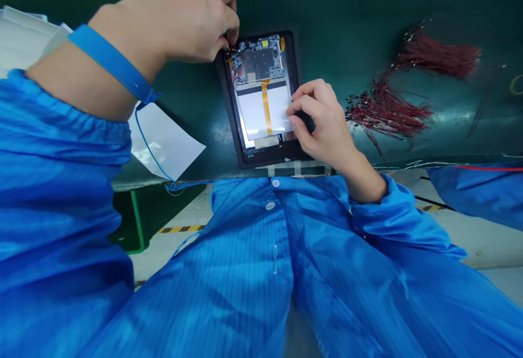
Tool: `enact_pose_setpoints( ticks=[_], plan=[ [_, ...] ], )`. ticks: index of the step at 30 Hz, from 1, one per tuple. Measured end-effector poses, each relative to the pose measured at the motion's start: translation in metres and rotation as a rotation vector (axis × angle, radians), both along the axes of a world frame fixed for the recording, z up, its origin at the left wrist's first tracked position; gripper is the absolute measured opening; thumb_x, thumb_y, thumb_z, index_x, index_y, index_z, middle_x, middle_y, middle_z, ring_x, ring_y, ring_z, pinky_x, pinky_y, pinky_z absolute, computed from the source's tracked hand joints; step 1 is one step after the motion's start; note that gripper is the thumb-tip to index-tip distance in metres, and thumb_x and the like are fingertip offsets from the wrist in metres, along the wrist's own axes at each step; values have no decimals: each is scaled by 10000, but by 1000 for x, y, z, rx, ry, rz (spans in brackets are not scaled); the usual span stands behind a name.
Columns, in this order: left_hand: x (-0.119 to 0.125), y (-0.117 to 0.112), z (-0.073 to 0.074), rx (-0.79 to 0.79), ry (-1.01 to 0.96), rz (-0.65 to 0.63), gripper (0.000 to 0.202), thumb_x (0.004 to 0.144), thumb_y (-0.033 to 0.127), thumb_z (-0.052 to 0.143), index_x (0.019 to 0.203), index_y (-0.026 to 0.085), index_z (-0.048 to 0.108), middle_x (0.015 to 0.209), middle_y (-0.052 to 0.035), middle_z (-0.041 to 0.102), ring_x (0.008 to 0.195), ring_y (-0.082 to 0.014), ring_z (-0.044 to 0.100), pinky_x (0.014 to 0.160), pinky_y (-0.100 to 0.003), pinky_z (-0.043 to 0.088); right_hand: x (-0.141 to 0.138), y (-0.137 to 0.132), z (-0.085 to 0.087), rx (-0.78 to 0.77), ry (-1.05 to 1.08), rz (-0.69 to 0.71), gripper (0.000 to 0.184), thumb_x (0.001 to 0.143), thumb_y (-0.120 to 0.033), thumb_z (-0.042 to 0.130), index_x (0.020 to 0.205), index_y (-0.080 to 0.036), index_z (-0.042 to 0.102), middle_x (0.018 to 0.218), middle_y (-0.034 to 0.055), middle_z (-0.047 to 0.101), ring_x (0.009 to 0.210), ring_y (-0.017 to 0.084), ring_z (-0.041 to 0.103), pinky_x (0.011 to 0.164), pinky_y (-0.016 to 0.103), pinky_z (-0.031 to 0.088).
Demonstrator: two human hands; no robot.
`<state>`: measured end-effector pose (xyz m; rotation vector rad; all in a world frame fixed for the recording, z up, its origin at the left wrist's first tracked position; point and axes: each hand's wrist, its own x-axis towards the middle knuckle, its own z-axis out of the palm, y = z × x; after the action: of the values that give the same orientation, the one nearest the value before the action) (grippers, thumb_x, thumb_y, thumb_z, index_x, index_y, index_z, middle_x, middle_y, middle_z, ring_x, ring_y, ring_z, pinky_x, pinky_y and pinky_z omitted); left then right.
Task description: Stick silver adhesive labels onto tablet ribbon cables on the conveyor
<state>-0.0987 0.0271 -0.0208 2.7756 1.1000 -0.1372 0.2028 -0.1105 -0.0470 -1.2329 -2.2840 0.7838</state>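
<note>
An opened tablet [241, 153] with a black frame lies on the green work surface. Inside it are a circuit board [259, 62], a large white panel [251, 113] and an orange flat cable [266, 108] running down the middle. My left hand [196, 17] is closed at the tablet's upper left corner, fingertips pinched; whatever they hold is hidden. Over the tablet's right edge, my right hand [321, 121] has its thumb and curled fingers close together at the white panel's side. I cannot make out anything between them.
Two bundles of thin dark red wires, an upper bundle [439, 53] and a lower bundle [392, 110], lie to the right. A white sheet [165, 143] and stacked papers [24, 39] are at left. A blue wrist strap [112, 64] trails a cord across the sheet. The surface's front edge [298, 168] carries tape.
</note>
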Motion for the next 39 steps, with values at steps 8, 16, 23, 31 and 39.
enact_pose_setpoints(
  ticks=[8,16,23,31,39],
  plan=[
    [-8,14,-10,41,22,-23,1226,851,822,-70,1065,-24,791,1161,-126,579,1411,-427,504,1047,-666,409,2,-3,1,-45,-9,3,190,1035,-407,549,1098,-311,701,1250,142,641,1207,378,562,1044,611,472],
    [8,8,3,-25,153,59,950,951,651,155,1088,-64,766,1208,-120,578,1422,-439,506,1083,-643,417,6,-4,-14,-5,66,20,141,1022,-345,550,1031,-289,679,1210,126,631,1178,360,571,1054,626,472],
    [9,-24,10,33,77,305,478,1069,327,403,1285,24,702,1465,-134,526,1530,-389,368,1247,-630,321,-6,14,-6,76,91,43,107,1008,-263,552,993,-294,654,1163,99,635,1158,328,585,1049,586,501],
    [16,-119,-2,-16,-163,785,358,997,258,608,1337,151,650,1262,-80,698,1153,-275,587,1116,-481,468,-102,109,4,51,-160,-8,193,947,-62,593,989,-163,752,1346,119,614,1302,297,537,1120,517,457],
    [33,-179,-37,-18,-295,851,489,974,427,638,1428,249,607,1340,-147,654,1292,-425,538,1047,-583,470,-134,110,5,47,-369,-85,250,950,43,534,1014,-127,705,1409,168,533,1381,385,467,1068,566,465]
  ],
)
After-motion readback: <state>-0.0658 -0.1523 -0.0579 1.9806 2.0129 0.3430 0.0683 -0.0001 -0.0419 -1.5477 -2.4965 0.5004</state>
